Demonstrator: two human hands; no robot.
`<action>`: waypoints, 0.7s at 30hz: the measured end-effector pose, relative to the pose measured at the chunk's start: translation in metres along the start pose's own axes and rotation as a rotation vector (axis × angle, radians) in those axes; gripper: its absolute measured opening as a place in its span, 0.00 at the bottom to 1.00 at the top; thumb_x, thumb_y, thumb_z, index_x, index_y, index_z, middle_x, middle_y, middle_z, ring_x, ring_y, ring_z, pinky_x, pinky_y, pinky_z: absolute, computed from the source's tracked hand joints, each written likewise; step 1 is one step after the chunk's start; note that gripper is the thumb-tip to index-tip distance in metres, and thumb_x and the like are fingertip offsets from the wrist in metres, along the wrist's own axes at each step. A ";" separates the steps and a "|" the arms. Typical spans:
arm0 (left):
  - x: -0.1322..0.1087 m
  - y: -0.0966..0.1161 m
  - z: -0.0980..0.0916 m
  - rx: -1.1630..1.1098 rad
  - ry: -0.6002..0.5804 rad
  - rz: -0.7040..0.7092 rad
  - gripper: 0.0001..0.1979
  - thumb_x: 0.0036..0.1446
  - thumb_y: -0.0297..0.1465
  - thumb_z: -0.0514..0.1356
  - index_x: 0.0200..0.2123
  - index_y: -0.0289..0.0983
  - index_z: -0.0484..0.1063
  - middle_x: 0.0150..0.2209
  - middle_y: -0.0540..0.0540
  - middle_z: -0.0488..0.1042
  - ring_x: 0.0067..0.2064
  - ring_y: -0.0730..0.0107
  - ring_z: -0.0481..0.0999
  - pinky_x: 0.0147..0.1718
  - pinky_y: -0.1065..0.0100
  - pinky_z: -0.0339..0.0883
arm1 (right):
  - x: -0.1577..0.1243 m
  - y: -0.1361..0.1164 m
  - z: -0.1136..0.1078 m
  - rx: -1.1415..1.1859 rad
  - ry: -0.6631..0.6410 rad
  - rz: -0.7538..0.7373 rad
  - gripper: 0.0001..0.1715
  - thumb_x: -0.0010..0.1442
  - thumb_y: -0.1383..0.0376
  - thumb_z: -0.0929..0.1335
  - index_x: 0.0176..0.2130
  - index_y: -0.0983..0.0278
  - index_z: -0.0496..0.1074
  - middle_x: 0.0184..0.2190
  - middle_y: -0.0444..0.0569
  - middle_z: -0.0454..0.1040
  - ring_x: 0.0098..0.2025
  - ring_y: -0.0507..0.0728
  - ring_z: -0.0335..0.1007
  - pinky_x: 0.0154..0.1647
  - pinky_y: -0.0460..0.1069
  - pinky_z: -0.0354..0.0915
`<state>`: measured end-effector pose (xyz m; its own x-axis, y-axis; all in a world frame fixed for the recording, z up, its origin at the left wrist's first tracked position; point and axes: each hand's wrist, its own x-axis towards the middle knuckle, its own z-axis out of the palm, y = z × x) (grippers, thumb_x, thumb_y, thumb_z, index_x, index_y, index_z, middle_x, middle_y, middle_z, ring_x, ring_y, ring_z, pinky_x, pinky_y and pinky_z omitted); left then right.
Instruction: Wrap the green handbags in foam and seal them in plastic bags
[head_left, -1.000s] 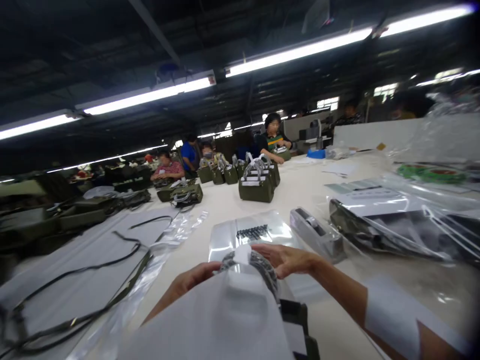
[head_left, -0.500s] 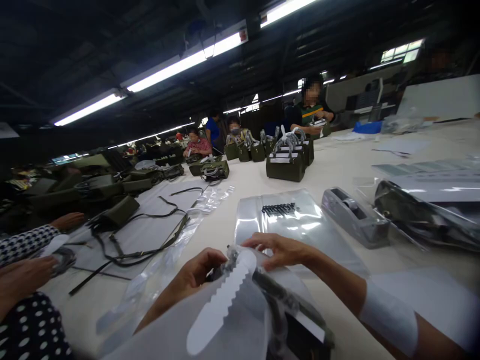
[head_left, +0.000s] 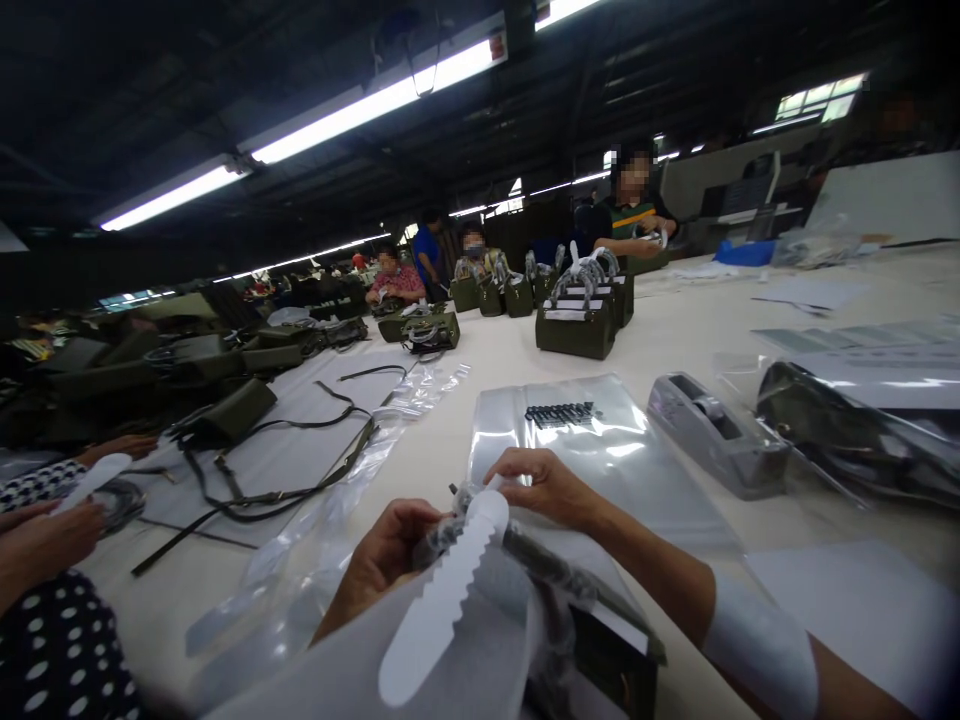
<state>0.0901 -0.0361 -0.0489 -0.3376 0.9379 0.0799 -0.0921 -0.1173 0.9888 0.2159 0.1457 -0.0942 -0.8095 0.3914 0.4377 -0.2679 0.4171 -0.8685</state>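
Note:
My left hand (head_left: 386, 555) and my right hand (head_left: 541, 482) are both closed round a dark bag handle wrapped in clear film (head_left: 457, 510), just above an olive bag (head_left: 600, 650) at the near table edge. A white strip with a scalloped edge (head_left: 442, 600) hangs in front of the handle. White wrapping paper (head_left: 360, 670) covers the bag's near side. A flat clear plastic bag with black print (head_left: 570, 425) lies on the table just beyond my hands.
A grey tape dispenser (head_left: 716, 430) sits right of the plastic bag, with a film-wrapped dark bag (head_left: 862, 430) further right. Olive straps (head_left: 270, 480) lie to the left. A co-worker's hand (head_left: 41, 540) in a dotted sleeve works at far left. Several olive bags (head_left: 577, 325) and seated people are farther back.
The view swung left and down, bringing a co-worker's hands into sight. My hands shifted on the wrapped handle, the fingers curling tighter, and the scalloped white strip came into view.

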 end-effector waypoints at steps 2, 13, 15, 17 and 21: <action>0.002 -0.002 -0.002 0.030 -0.012 0.001 0.19 0.38 0.37 0.67 0.35 0.41 0.66 0.33 0.51 0.71 0.34 0.71 0.70 0.34 0.70 0.63 | -0.005 0.006 -0.007 0.036 0.070 0.040 0.12 0.48 0.60 0.71 0.30 0.66 0.73 0.28 0.44 0.68 0.32 0.51 0.62 0.34 0.46 0.58; 0.011 -0.013 -0.004 0.082 -0.020 0.015 0.18 0.40 0.39 0.65 0.35 0.38 0.67 0.32 0.49 0.71 0.31 0.69 0.68 0.28 0.71 0.61 | -0.036 0.028 -0.051 0.182 0.053 0.183 0.31 0.51 0.47 0.65 0.46 0.65 0.65 0.40 0.51 0.69 0.41 0.56 0.66 0.42 0.52 0.63; 0.011 -0.012 -0.004 0.084 -0.023 0.020 0.18 0.40 0.40 0.65 0.35 0.38 0.68 0.32 0.49 0.71 0.32 0.69 0.68 0.30 0.71 0.60 | -0.041 0.001 -0.060 0.015 -0.130 0.062 0.48 0.45 0.45 0.69 0.58 0.61 0.54 0.55 0.54 0.58 0.56 0.61 0.54 0.56 0.56 0.52; 0.011 -0.012 -0.004 0.074 -0.026 0.012 0.18 0.40 0.40 0.65 0.35 0.38 0.69 0.31 0.49 0.72 0.32 0.70 0.68 0.30 0.71 0.60 | -0.047 -0.025 -0.067 -0.191 -0.328 -0.009 0.62 0.38 0.47 0.73 0.62 0.59 0.43 0.62 0.53 0.46 0.62 0.63 0.41 0.61 0.57 0.41; 0.011 -0.010 0.001 0.067 0.003 -0.028 0.20 0.38 0.41 0.66 0.34 0.37 0.70 0.32 0.48 0.71 0.32 0.69 0.67 0.31 0.71 0.60 | -0.054 -0.053 -0.070 -0.387 -0.503 -0.002 0.60 0.42 0.59 0.74 0.63 0.59 0.39 0.62 0.52 0.46 0.62 0.63 0.42 0.60 0.56 0.44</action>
<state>0.0880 -0.0244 -0.0580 -0.3387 0.9395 0.0519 -0.0388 -0.0690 0.9969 0.3101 0.1599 -0.0556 -0.9809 -0.0042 0.1945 -0.1378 0.7209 -0.6792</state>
